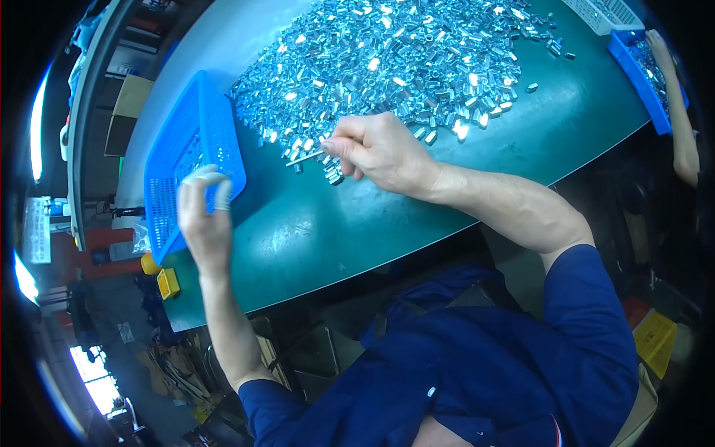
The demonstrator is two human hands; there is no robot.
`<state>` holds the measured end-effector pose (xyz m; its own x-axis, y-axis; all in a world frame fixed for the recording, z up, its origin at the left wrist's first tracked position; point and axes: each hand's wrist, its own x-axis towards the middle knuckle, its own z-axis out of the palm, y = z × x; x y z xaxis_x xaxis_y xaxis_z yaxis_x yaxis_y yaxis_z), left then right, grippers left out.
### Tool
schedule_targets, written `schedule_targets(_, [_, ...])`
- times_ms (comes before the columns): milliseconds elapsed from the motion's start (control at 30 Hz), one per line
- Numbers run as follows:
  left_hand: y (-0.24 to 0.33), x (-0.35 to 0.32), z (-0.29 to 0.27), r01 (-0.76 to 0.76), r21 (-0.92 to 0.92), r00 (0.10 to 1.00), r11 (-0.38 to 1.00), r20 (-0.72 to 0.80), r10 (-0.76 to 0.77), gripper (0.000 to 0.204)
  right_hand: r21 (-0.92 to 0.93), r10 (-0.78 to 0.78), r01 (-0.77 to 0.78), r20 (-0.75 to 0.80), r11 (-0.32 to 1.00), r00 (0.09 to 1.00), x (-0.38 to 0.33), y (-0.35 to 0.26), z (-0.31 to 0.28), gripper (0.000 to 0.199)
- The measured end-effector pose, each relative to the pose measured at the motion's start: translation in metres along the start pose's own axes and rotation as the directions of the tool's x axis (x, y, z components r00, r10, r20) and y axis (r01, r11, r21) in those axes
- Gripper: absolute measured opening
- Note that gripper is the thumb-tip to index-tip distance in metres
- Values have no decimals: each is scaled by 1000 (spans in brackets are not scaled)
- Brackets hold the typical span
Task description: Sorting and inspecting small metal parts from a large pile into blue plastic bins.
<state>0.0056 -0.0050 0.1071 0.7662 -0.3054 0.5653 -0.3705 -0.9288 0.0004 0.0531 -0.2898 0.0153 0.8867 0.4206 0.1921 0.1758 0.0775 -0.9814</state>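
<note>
A broad dark green work table [313, 231] with a curved near edge fills the middle of the view, and beyond its left side lies a dim workshop floor cluttered with boxes and a small yellow box [167, 283]. Across the far half of the table spreads a large heap of small shiny silver metal nuts [395, 59]. A blue perforated plastic tray [190, 149] lies tilted on the left side of the table, just beside the heap. At the far right a second blue plastic tray [633, 67] holds more of the parts, and another person's forearm [679, 119] reaches toward it.

The right hand [380, 153] rests at the near edge of the heap, fingers curled and pinching a thin silver metal rod [305, 157] that points left. The left hand [202, 216] is raised over the near corner of the left tray, its pale-capped finger and thumb bent together in a pinch; what they hold, if anything, cannot be made out.
</note>
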Motion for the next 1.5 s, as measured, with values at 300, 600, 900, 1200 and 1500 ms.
schedule_targets(300, [-22,-10,40,-107,-19,992,994,72,108,22,28,-2,3,-31,1000,1000,3,10,2,25])
schedule_targets(600, [-2,-47,95,46,-142,978,989,208,-15,23,-81,60,-56,45,995,997,3,15,8,21])
schedule_targets(900, [17,-58,110,223,-501,974,836,147,-172,21,-390,-103,97,7,916,995,6,29,8,17])
schedule_targets(1200, [19,-59,108,293,-647,955,704,228,-188,20,-435,-66,91,72,896,995,0,27,12,15])
schedule_targets(1500, [11,-65,102,292,-681,956,672,230,-182,20,-440,43,-12,61,898,997,0,23,14,12])
